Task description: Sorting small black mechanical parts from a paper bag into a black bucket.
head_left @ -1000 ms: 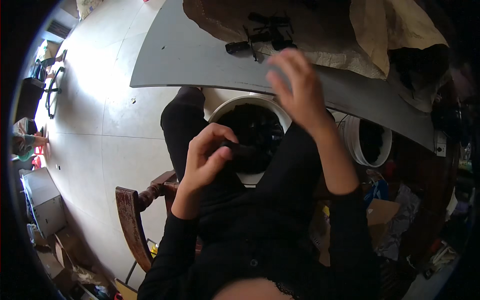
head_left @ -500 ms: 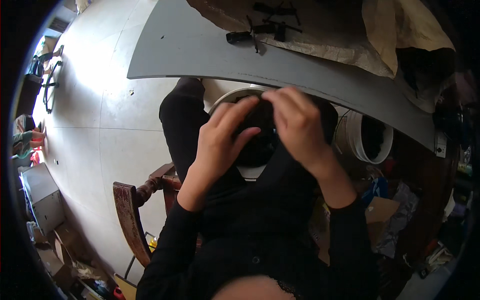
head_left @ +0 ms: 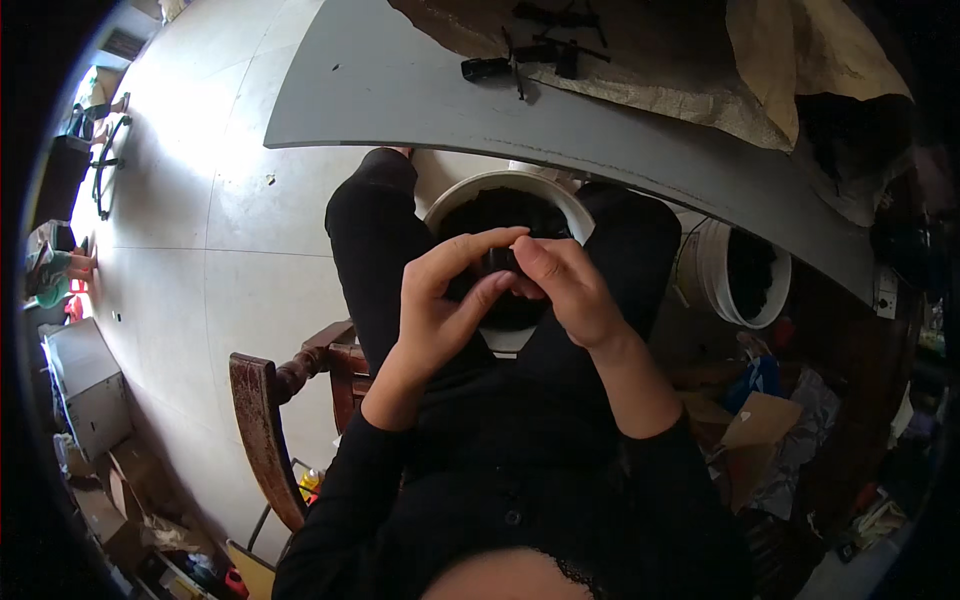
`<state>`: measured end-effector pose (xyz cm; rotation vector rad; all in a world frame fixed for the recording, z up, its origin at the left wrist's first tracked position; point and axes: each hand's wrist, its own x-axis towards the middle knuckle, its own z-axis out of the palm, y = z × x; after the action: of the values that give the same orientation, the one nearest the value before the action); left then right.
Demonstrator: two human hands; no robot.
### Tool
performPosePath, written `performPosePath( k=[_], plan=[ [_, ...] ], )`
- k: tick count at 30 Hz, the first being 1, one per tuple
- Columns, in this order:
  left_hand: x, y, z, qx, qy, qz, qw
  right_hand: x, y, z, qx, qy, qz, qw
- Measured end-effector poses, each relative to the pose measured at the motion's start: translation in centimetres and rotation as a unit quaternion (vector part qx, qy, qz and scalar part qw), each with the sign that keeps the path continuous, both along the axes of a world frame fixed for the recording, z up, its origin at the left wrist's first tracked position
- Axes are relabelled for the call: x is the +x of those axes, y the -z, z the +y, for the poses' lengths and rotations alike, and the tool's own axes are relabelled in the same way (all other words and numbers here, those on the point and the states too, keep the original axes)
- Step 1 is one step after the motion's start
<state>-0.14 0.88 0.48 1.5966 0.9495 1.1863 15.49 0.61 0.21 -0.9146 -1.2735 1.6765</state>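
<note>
Both hands meet over a white bucket between my knees, which holds dark material. A small black part shows between my fingers; its exact kind I cannot make out. My left hand grips it from the left, thumb below and forefinger stretched along its top. From the right, my right hand is closed, with its thumb and curled fingers pressed against the same part. Several black pieces with thin arms lie on the grey table, partly on a brown paper sheet.
A second white bucket with black contents stands under the table to the right. Cardboard and plastic wrap lie beside me. A wooden chair arm is at my left. Another person's hand or foot shows far left.
My hands have come closer together and lower over the bucket, and the black part now shows between them. My right hand has turned inward. The view has shifted slightly.
</note>
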Motion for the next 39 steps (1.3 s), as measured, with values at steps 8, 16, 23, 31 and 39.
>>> performPosePath(
  k=[8, 16, 23, 31, 39],
  plan=[
    [1.1, 0.5, -1.2, -0.201, 0.0, -0.154, 0.967, -1.1, 0.0, -0.9, 0.296, 0.152, -0.299, 0.895],
    [0.1, 0.2, -0.7, -0.226, 0.03, -0.191, 0.955, -1.1, 0.6, -1.8, 0.454, 0.237, -0.246, 0.823],
    [-0.9, 0.7, 0.2, 0.149, 0.022, 0.042, 0.988, 0.4, -0.7, -1.6, -0.078, 0.048, 0.228, 0.969],
    [-1.6, 0.3, 0.2, 0.141, 0.08, 0.035, 0.986, 1.2, -0.6, -2.1, -0.122, -0.062, 0.117, 0.984],
    [-2.5, 0.6, 0.8, 0.101, 0.263, -0.02, 0.959, 2.1, -2.2, -2.1, 0.094, -0.208, -0.111, 0.967]
  ],
)
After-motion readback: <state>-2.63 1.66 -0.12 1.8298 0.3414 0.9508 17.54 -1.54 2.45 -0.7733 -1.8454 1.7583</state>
